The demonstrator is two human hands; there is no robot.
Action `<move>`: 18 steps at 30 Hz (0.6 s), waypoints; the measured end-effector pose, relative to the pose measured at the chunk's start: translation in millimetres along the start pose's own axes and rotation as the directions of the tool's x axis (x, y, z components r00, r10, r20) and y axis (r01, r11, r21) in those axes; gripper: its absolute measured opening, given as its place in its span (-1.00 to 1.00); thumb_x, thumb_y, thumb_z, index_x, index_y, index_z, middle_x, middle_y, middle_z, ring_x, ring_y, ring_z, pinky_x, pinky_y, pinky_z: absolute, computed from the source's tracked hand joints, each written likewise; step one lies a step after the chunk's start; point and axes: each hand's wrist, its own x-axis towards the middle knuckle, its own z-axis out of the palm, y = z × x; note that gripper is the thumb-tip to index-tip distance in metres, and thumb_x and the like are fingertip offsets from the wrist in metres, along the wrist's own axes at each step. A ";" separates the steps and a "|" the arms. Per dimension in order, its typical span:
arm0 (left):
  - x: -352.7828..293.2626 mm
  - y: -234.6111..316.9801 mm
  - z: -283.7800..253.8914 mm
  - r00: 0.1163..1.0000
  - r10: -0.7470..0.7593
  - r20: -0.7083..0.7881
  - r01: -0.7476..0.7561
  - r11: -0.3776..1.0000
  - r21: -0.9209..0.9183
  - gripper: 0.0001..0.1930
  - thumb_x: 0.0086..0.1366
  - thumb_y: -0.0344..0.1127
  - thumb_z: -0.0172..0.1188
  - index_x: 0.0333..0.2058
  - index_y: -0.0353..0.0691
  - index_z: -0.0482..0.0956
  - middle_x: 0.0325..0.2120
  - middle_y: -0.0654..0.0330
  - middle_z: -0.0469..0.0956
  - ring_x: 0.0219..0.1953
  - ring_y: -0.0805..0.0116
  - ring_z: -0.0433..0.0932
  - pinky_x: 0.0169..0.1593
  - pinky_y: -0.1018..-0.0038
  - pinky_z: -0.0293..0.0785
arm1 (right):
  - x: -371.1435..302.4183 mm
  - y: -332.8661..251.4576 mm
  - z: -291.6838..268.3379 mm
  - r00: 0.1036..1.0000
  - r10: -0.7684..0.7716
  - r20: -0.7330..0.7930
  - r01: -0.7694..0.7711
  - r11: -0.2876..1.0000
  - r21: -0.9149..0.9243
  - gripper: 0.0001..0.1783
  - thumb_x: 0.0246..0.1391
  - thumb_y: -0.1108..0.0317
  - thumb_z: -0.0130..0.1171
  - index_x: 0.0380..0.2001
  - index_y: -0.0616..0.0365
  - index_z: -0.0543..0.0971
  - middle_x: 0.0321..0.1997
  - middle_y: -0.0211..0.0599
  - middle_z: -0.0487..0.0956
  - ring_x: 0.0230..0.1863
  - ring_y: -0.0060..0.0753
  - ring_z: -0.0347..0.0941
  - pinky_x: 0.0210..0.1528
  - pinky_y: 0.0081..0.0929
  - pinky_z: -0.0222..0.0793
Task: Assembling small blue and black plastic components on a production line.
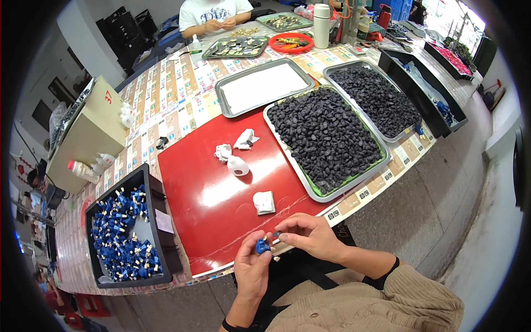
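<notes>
My left hand (251, 269) pinches a small blue plastic figure part (262, 247) with pale ends, low in front of me at the table's near edge. Close beside it, my right hand (312, 239) has thumb and forefinger closed on a small dark piece (277, 234). Its exact shape is too small to make out. The two hands nearly meet. On the red board (221, 232) beyond them lie a folded white cloth (264, 202), a small white squeeze bottle (238, 165) and two crumpled white wads (245, 139).
To the left, a black bin (161, 207) holds many blue figure parts (124, 238). Two metal trays of small black pieces (326, 138) stand at right, beside a long black bin (426, 91). Farther back are a white-lined tray (223, 102), a red basket (291, 50) and another person (215, 16).
</notes>
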 end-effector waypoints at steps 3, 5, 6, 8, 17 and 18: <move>0.6 -0.5 1.1 0.999 0.037 0.010 -0.037 0.999 0.009 -0.59 0.15 -0.59 0.22 0.01 -0.37 0.43 0.05 0.14 0.33 0.10 0.29 0.40 0.15 0.40 0.37 | -0.8 2.5 -0.1 0.999 -0.014 -0.032 0.013 1.000 -0.020 -0.80 0.07 0.49 0.24 -0.19 0.23 0.58 -0.23 -0.44 0.52 -0.26 -0.72 0.43 -0.24 -0.74 0.37; 0.8 -1.8 0.7 0.999 0.039 0.034 -0.039 0.999 0.006 -0.61 0.16 -0.61 0.20 -0.01 -0.35 0.44 0.06 0.14 0.32 0.13 0.28 0.39 0.18 0.38 0.34 | -2.1 3.4 0.4 0.998 -0.047 -0.042 0.045 0.998 -0.051 -0.79 0.08 0.48 0.21 -0.17 0.25 0.58 -0.21 -0.40 0.55 -0.25 -0.69 0.48 -0.24 -0.72 0.39; 1.4 -2.6 1.3 0.999 0.047 0.013 -0.047 0.999 0.010 -0.61 0.16 -0.61 0.20 -0.01 -0.35 0.44 0.06 0.14 0.32 0.13 0.28 0.39 0.18 0.38 0.34 | -2.2 7.6 -2.7 0.995 -0.081 -0.055 0.076 0.993 -0.086 -0.78 0.08 0.47 0.22 -0.18 0.25 0.58 -0.21 -0.39 0.55 -0.26 -0.69 0.48 -0.25 -0.72 0.38; 0.9 -3.2 0.8 1.000 0.017 0.022 -0.018 0.999 0.046 -0.58 0.16 -0.58 0.22 0.02 -0.31 0.43 0.04 0.16 0.37 0.09 0.33 0.41 0.15 0.42 0.38 | -2.8 9.3 -3.8 0.997 -0.066 -0.032 0.063 0.992 -0.107 -0.77 0.07 0.47 0.23 -0.17 0.25 0.58 -0.20 -0.38 0.55 -0.27 -0.69 0.46 -0.26 -0.72 0.38; -1.1 0.2 -0.2 1.000 -0.011 0.021 0.010 0.998 0.055 -0.56 0.18 -0.57 0.22 0.05 -0.29 0.40 -0.01 0.12 0.46 0.06 0.36 0.44 0.11 0.46 0.40 | -5.5 2.1 6.9 0.989 -0.148 -0.027 0.142 0.977 -0.157 -0.77 0.05 0.50 0.24 -0.18 0.23 0.60 -0.19 -0.37 0.53 -0.30 -0.70 0.44 -0.27 -0.72 0.37; -1.2 0.4 -0.1 1.000 -0.020 0.024 0.019 0.999 0.047 -0.56 0.18 -0.56 0.22 0.05 -0.29 0.40 -0.01 0.12 0.46 0.05 0.36 0.44 0.11 0.46 0.40 | -5.9 2.3 7.3 0.989 -0.147 -0.023 0.141 0.978 -0.157 -0.77 0.05 0.50 0.24 -0.18 0.23 0.60 -0.19 -0.37 0.53 -0.30 -0.70 0.44 -0.27 -0.72 0.37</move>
